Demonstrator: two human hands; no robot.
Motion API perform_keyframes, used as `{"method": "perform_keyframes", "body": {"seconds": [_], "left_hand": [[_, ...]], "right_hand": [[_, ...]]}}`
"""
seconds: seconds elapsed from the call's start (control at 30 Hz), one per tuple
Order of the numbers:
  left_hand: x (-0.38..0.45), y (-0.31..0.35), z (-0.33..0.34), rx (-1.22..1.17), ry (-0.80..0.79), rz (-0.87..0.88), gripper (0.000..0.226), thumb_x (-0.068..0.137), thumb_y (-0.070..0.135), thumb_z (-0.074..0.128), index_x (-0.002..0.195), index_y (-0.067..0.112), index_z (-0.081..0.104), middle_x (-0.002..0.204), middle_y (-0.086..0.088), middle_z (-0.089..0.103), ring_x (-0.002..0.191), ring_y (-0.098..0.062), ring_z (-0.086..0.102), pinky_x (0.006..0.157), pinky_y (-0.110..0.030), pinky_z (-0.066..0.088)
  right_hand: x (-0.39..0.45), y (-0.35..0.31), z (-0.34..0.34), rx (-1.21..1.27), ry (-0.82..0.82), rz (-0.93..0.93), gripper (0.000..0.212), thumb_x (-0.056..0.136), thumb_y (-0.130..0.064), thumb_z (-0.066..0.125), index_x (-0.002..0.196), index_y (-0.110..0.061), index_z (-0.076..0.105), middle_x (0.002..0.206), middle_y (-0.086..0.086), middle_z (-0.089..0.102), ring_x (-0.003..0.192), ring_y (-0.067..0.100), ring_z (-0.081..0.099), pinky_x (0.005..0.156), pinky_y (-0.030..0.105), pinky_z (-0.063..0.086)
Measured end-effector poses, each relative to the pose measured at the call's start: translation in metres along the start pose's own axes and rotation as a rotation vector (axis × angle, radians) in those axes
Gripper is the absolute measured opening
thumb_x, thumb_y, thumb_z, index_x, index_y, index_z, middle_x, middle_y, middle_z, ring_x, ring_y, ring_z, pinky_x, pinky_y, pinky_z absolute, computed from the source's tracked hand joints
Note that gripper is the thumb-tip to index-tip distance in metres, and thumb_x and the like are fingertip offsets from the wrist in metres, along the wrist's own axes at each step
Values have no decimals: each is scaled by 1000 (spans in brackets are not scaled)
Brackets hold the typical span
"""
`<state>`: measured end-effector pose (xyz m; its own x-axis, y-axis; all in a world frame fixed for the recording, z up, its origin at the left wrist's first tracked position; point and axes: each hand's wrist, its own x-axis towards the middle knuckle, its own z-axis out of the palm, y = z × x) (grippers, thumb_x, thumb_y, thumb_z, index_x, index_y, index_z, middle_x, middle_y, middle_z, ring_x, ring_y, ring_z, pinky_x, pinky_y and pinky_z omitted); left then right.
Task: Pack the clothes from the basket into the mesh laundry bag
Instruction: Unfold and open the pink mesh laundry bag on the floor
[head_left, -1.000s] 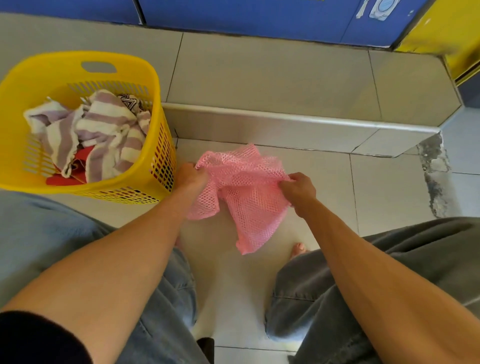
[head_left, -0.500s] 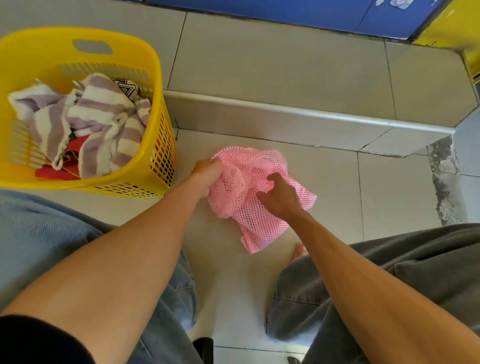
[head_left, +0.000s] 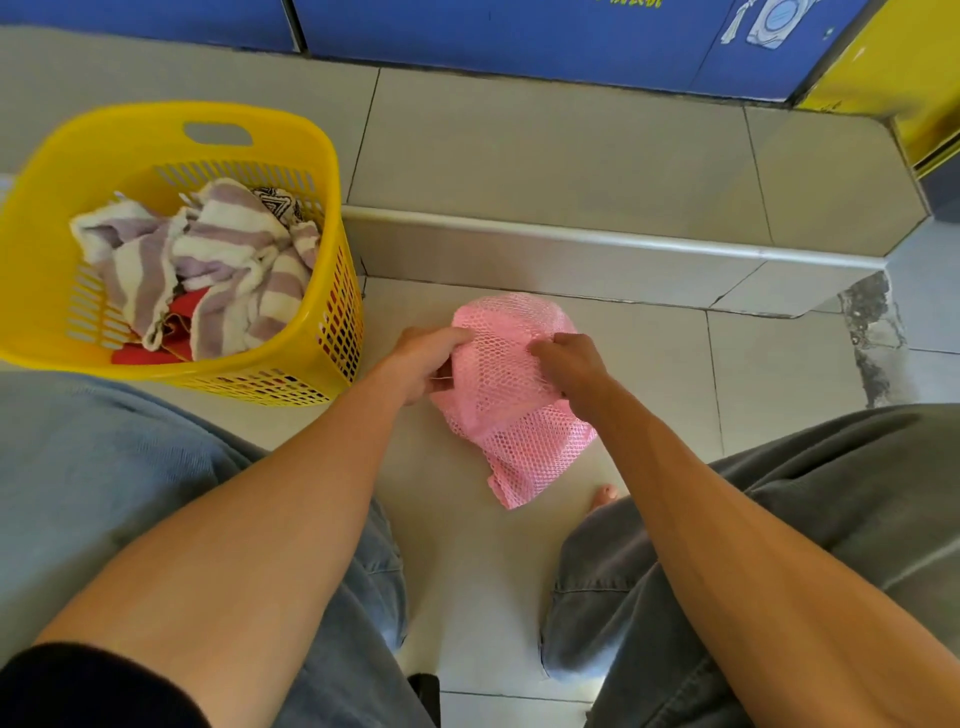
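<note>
Mesh laundry bag (head_left: 511, 410), bunched in both hands' grip; clothes (head_left: 208, 260) fill basket (head_left: 47, 260).

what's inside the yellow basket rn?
In the yellow basket: purple-and-white striped cloth on top, red garment beneath, patterned piece behind. Anything deeper is covered.

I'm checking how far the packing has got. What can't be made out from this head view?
- Mouth of the pink mesh bag: bunched between the left hand and right hand.
- Clothes low in the yellow basket: covered by the striped cloth; only a patch of red garment shows.
- Bag contents: unclear through crumpled mesh.
</note>
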<state>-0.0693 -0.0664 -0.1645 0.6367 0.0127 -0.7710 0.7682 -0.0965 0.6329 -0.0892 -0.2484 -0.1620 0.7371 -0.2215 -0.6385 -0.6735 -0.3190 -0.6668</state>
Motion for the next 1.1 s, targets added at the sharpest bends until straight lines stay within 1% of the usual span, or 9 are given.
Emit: {"method": "perform_keyframes", "body": {"seconds": [0.2, 0.37, 0.57, 0.63, 0.7, 0.8, 0.93, 1.03, 1.1], "left_hand": [[-20, 3, 0, 47, -5, 77, 21, 81, 27, 79, 94, 14, 69, 98, -8, 76, 93, -25, 71, 85, -39, 58], [-33, 8, 5, 233, -6, 167, 29, 88, 14, 66, 117, 19, 66, 100, -1, 75, 92, -19, 71, 83, -34, 56], [-42, 18, 19, 1052, 77, 604, 113, 75, 3, 75, 155, 40, 6, 148, -13, 35, 135, -34, 38, 103, -44, 45], [-47, 25, 24, 1194, 97, 719, 100, 77, 16, 78, 154, 40, 19, 160, -12, 17, 147, -33, 18, 114, -47, 30], [-51, 32, 26, 1232, 133, 799, 64, 81, 28, 76, 140, 32, 51, 159, -11, 28, 146, -33, 25, 113, -47, 31], [-57, 42, 22, 1104, 222, 818, 12, 90, 34, 66, 95, 24, 70, 113, -8, 68, 110, -32, 60, 77, -38, 47], [-56, 52, 13, 1032, 310, 747, 28, 97, 41, 55, 83, 19, 66, 81, -1, 65, 85, -27, 61, 64, -32, 38], [-57, 59, 10, 906, 304, 735, 30, 98, 41, 54, 76, 22, 58, 70, 5, 55, 77, -23, 55, 65, -31, 36], [-58, 66, 9, 805, 294, 715, 28, 98, 41, 53, 82, 20, 62, 75, 2, 61, 77, -21, 56, 66, -31, 37]], "right_hand": [[-25, 3, -13, -196, -151, 31, 17, 96, -18, 62, 107, -6, 67, 89, 6, 65, 79, 22, 66, 68, 32, 59], [-38, -8, -18, 172, -206, 96, 10, 101, -19, 53, 104, -10, 57, 93, 4, 60, 90, 25, 60, 82, 41, 53], [-41, -43, -31, 259, -102, -35, 17, 90, -25, 54, 86, -12, 64, 85, 8, 66, 83, 26, 63, 76, 38, 52], [-45, -53, -34, 232, -150, -73, 15, 92, -22, 54, 86, -11, 63, 77, 5, 65, 70, 20, 60, 66, 32, 49], [-48, -61, -38, 216, -180, -102, 12, 91, -19, 56, 86, -10, 62, 72, 4, 63, 64, 18, 58, 60, 30, 47], [-46, -63, -48, 275, -152, -111, 15, 96, -21, 61, 96, -7, 67, 86, 9, 67, 73, 20, 63, 65, 32, 52], [-42, -60, -59, 523, -123, -60, 20, 105, -20, 49, 96, -7, 62, 93, 10, 65, 83, 22, 63, 74, 38, 54], [-41, -51, -59, 435, -38, -7, 27, 105, -15, 39, 93, -7, 63, 99, 14, 68, 94, 28, 64, 92, 45, 56], [-41, -42, -57, 414, -78, 16, 39, 108, -34, 35, 110, -7, 63, 117, 16, 70, 105, 31, 65, 98, 48, 53]]}}
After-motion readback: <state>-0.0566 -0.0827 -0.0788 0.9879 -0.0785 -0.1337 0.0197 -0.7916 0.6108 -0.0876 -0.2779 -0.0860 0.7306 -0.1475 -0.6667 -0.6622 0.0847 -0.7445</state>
